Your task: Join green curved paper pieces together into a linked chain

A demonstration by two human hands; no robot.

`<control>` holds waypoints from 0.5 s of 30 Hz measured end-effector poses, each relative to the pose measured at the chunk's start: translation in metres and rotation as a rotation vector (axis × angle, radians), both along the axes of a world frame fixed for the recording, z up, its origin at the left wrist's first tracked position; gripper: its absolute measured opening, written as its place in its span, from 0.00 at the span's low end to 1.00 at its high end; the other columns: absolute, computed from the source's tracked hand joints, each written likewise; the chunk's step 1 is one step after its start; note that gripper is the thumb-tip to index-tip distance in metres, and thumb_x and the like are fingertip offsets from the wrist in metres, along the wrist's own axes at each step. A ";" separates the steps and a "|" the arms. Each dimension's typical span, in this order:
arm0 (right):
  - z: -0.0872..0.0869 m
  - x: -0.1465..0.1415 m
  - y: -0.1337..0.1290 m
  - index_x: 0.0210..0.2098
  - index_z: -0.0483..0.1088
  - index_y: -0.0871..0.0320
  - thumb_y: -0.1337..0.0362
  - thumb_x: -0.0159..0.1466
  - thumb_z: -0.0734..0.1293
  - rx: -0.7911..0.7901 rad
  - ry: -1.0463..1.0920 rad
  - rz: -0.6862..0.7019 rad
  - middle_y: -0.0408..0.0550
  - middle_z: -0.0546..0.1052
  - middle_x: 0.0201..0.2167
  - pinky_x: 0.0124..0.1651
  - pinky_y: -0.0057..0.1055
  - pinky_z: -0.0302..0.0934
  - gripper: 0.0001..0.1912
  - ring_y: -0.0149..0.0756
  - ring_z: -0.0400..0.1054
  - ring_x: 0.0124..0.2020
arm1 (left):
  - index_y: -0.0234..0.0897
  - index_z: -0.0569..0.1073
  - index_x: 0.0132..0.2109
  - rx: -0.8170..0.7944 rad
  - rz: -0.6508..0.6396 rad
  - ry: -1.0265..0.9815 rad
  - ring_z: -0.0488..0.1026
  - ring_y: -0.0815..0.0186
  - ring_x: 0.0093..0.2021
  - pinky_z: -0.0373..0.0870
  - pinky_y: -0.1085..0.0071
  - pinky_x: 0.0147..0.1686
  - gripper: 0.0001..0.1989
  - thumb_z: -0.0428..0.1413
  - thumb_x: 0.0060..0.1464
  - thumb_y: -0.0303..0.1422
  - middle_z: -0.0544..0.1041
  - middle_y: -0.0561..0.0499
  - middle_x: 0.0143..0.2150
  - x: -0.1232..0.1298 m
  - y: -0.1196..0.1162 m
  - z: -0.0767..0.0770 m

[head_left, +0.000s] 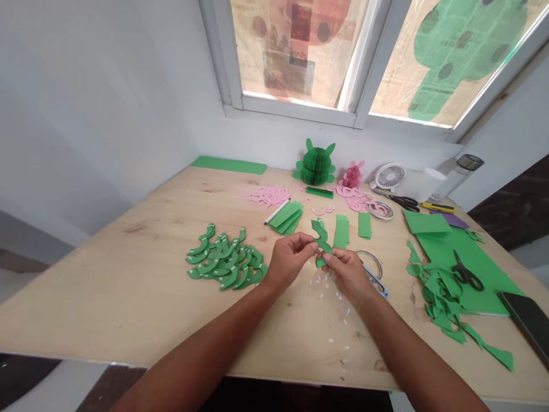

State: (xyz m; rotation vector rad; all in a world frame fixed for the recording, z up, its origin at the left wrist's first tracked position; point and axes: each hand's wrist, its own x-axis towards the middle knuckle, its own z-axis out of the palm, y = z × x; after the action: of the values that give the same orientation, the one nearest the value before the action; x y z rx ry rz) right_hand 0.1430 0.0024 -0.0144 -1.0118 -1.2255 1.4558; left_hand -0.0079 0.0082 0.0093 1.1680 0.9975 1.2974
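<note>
Two pinches: your left hand [288,263], right hand [349,276], together, clamped on green paper cutout [321,236]; hard tug could tear it.

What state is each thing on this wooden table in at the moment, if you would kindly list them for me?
left hand: raised, fingers pinching the paper piece
right hand: raised, fingers pinching the same piece
curved green paper piece: held up between both hands
green paper cutouts: lying heaped
green honeycomb paper model: standing, fanned open
pink paper model: standing
black-handled scissors: lying on green paper
tape roll: lying flat
</note>
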 end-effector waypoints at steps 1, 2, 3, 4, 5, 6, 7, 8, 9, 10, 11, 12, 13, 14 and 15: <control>-0.001 0.000 0.000 0.27 0.76 0.58 0.55 0.52 0.70 0.009 -0.013 -0.004 0.45 0.74 0.22 0.30 0.28 0.56 0.12 0.31 0.62 0.24 | 0.33 0.72 0.27 0.005 0.004 0.018 0.71 0.68 0.26 0.67 0.72 0.30 0.08 0.59 0.43 0.35 0.76 0.52 0.23 0.000 0.000 0.000; -0.002 0.000 0.001 0.27 0.76 0.58 0.55 0.53 0.70 0.015 -0.023 -0.007 0.45 0.74 0.21 0.29 0.28 0.55 0.12 0.31 0.62 0.24 | 0.33 0.73 0.27 0.007 0.010 0.034 0.71 0.68 0.26 0.67 0.72 0.30 0.08 0.59 0.44 0.35 0.76 0.52 0.23 0.000 0.000 0.000; -0.003 0.000 0.001 0.26 0.76 0.58 0.55 0.53 0.70 0.017 -0.031 -0.011 0.44 0.73 0.20 0.29 0.28 0.55 0.12 0.31 0.62 0.23 | 0.33 0.73 0.26 0.008 0.015 0.045 0.71 0.68 0.26 0.67 0.72 0.29 0.08 0.59 0.44 0.35 0.76 0.52 0.23 0.000 0.000 0.000; -0.003 0.001 0.001 0.26 0.76 0.58 0.55 0.53 0.70 0.019 -0.035 -0.014 0.44 0.73 0.20 0.28 0.27 0.54 0.12 0.30 0.62 0.23 | 0.33 0.73 0.26 0.007 0.018 0.049 0.71 0.68 0.26 0.67 0.72 0.29 0.08 0.58 0.44 0.34 0.76 0.51 0.23 0.000 0.000 0.000; -0.003 0.001 0.001 0.26 0.75 0.58 0.55 0.53 0.70 0.019 -0.039 -0.015 0.43 0.72 0.20 0.28 0.27 0.54 0.12 0.29 0.61 0.23 | 0.33 0.73 0.26 0.004 0.017 0.044 0.71 0.68 0.25 0.67 0.72 0.29 0.08 0.59 0.44 0.34 0.76 0.52 0.23 0.000 0.000 0.001; -0.003 0.001 0.001 0.25 0.75 0.59 0.55 0.53 0.70 0.019 -0.043 -0.016 0.43 0.72 0.20 0.27 0.26 0.53 0.12 0.29 0.61 0.22 | 0.33 0.73 0.26 -0.001 0.015 0.032 0.70 0.69 0.25 0.66 0.72 0.29 0.07 0.59 0.44 0.34 0.75 0.52 0.23 0.000 0.000 0.001; -0.003 0.001 0.001 0.24 0.74 0.59 0.55 0.53 0.70 0.019 -0.047 -0.019 0.43 0.72 0.20 0.27 0.26 0.52 0.12 0.28 0.60 0.22 | 0.33 0.73 0.27 -0.008 0.011 0.015 0.70 0.69 0.25 0.66 0.72 0.29 0.07 0.59 0.44 0.34 0.75 0.52 0.23 0.000 0.000 0.001; -0.003 0.000 0.001 0.23 0.74 0.59 0.55 0.53 0.69 0.019 -0.054 -0.023 0.42 0.71 0.20 0.27 0.26 0.52 0.12 0.28 0.60 0.22 | 0.33 0.73 0.27 -0.017 0.007 -0.003 0.70 0.69 0.25 0.66 0.73 0.29 0.07 0.59 0.43 0.34 0.75 0.52 0.23 -0.001 0.000 0.001; -0.003 0.000 0.001 0.21 0.73 0.59 0.55 0.53 0.69 0.020 -0.062 -0.029 0.42 0.71 0.20 0.26 0.26 0.51 0.13 0.28 0.59 0.22 | 0.33 0.74 0.27 -0.027 0.002 -0.019 0.69 0.70 0.25 0.65 0.73 0.29 0.07 0.59 0.43 0.34 0.75 0.53 0.23 -0.001 0.000 0.001; -0.002 0.000 0.000 0.20 0.72 0.59 0.54 0.53 0.69 0.022 -0.070 -0.038 0.42 0.71 0.19 0.26 0.26 0.51 0.14 0.28 0.59 0.21 | 0.33 0.74 0.27 -0.036 -0.006 -0.028 0.69 0.70 0.25 0.65 0.73 0.29 0.07 0.60 0.43 0.34 0.75 0.53 0.23 -0.001 0.000 0.001; -0.002 0.000 0.000 0.20 0.71 0.59 0.54 0.53 0.69 0.024 -0.080 -0.048 0.42 0.71 0.19 0.26 0.26 0.51 0.15 0.28 0.59 0.21 | 0.34 0.74 0.27 -0.045 -0.018 -0.032 0.69 0.70 0.25 0.65 0.73 0.29 0.07 0.60 0.43 0.34 0.75 0.53 0.23 -0.002 0.001 0.001; -0.001 -0.001 0.000 0.19 0.71 0.59 0.53 0.53 0.69 0.026 -0.093 -0.055 0.42 0.70 0.19 0.25 0.26 0.50 0.16 0.28 0.58 0.21 | 0.33 0.74 0.27 -0.056 -0.032 -0.035 0.68 0.71 0.25 0.64 0.73 0.29 0.07 0.60 0.43 0.34 0.75 0.52 0.23 -0.003 0.001 0.001; 0.000 -0.001 -0.001 0.20 0.71 0.59 0.53 0.53 0.68 0.031 -0.108 -0.060 0.42 0.70 0.18 0.25 0.26 0.50 0.16 0.28 0.58 0.20 | 0.33 0.74 0.27 -0.070 -0.048 -0.043 0.68 0.71 0.25 0.64 0.73 0.28 0.07 0.60 0.42 0.34 0.75 0.52 0.23 -0.003 0.002 0.001; 0.001 -0.001 -0.001 0.20 0.71 0.60 0.52 0.53 0.68 0.038 -0.126 -0.064 0.41 0.69 0.18 0.24 0.26 0.49 0.16 0.27 0.57 0.19 | 0.33 0.75 0.27 -0.090 -0.065 -0.059 0.68 0.71 0.25 0.63 0.74 0.28 0.07 0.60 0.42 0.34 0.75 0.52 0.23 -0.004 0.002 0.000; 0.001 -0.001 -0.001 0.21 0.71 0.60 0.52 0.54 0.68 0.048 -0.147 -0.068 0.41 0.67 0.17 0.23 0.26 0.48 0.16 0.27 0.56 0.19 | 0.33 0.74 0.26 -0.115 -0.082 -0.082 0.67 0.71 0.25 0.63 0.74 0.28 0.07 0.61 0.42 0.34 0.75 0.52 0.23 -0.004 0.003 0.000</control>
State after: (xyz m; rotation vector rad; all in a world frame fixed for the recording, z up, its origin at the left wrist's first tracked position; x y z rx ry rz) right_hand 0.1419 0.0010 -0.0130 -1.1335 -1.3118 1.3124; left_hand -0.0120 0.0111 0.0093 1.0491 0.9423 1.1980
